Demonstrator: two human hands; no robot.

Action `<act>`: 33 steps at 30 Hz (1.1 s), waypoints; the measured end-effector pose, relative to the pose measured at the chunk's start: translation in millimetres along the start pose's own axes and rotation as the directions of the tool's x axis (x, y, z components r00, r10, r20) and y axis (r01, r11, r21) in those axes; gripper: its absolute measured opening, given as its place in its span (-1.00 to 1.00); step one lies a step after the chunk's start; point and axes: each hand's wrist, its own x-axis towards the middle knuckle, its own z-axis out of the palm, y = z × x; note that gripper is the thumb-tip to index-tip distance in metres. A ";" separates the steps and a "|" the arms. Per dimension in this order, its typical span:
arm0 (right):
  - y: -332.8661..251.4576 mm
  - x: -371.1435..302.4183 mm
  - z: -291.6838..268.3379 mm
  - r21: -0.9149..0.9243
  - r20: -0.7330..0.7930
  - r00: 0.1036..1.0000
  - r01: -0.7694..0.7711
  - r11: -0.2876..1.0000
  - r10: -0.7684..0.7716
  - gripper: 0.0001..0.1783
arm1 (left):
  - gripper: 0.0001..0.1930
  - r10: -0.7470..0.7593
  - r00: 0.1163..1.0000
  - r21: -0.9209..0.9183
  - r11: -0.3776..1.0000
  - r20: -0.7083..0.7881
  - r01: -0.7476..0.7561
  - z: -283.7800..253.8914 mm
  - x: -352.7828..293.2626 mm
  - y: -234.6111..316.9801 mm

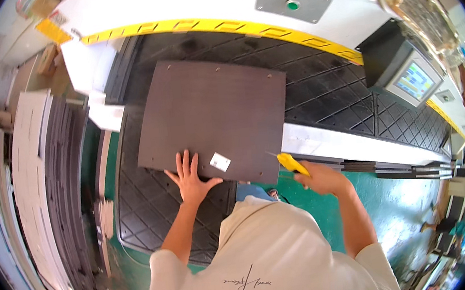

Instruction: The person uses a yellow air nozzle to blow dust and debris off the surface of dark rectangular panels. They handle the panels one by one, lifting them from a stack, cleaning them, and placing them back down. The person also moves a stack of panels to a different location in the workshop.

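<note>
A dark brown rectangular panel (211,107) lies flat in the centre of the frame, on a black bench (148,213) scored with a diamond grid. Small spots dot the panel along its upper and lower edges, and a white label (220,162) sits near its lower edge. The left hand (192,186) rests on that lower edge, just left of the label, fingers spread and grasping nothing. To the right of the panel's lower right corner, the right hand (321,178) is clenched around a yellow-handled cutter (291,164), its thin blade pointing left over the panel's right margin; whether the blade touches the panel, I cannot tell. Across the top of the frame runs a white machine body (183,0) edged with a yellow strip (197,24), bearing a green button (292,5). A lit screen (414,81) stands at the right, and boards (31,143) are stacked upright at the left.
</note>
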 end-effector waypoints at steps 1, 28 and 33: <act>5.0 -12.9 8.2 -0.082 0.052 0.998 0.050 0.995 -0.046 -0.46 | 0.22 -0.009 1.000 0.008 1.000 0.001 0.009 1.0 2.0 0.2; 15.7 -1.6 56.4 0.601 -0.161 0.981 0.011 0.799 0.108 -0.58 | -0.37 0.204 0.978 -0.108 0.972 -0.049 -0.208 22.6 118.5 23.5; 60.6 -24.8 76.3 0.691 -0.402 0.879 0.108 0.715 0.256 -0.66 | -0.33 0.574 0.818 -0.225 0.794 -0.028 -0.565 103.4 214.6 174.0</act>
